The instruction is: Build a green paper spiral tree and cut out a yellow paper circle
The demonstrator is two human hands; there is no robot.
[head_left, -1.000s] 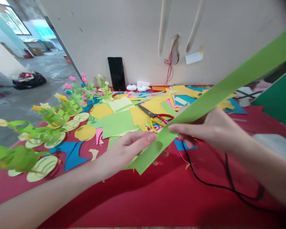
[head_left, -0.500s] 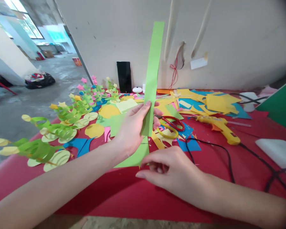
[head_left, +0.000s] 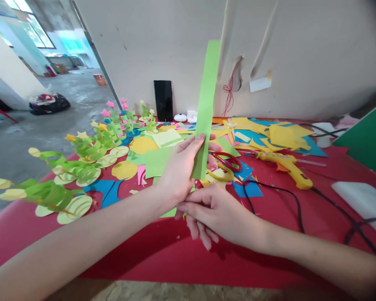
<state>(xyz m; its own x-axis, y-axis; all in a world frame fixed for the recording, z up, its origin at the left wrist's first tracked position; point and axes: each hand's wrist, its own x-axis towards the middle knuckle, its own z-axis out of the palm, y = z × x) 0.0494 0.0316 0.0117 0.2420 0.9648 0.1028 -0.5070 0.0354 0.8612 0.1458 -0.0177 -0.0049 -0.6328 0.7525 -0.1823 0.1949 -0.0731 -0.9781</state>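
Pinching the strip (head_left: pixel 207 96) near-upright in left hand (head_left: pixel 178 175), with right hand (head_left: pixel 222 215) just below its bottom end, can't tell if gripping anything.

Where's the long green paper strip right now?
Head view, just right of centre: the long green paper strip is held near its lower end in the left hand, its upper part right of the black phone.

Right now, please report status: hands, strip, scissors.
Left hand holds green strip, nearly upright. Right hand just below left, contact unclear. Scissors behind left hand, partly hidden.
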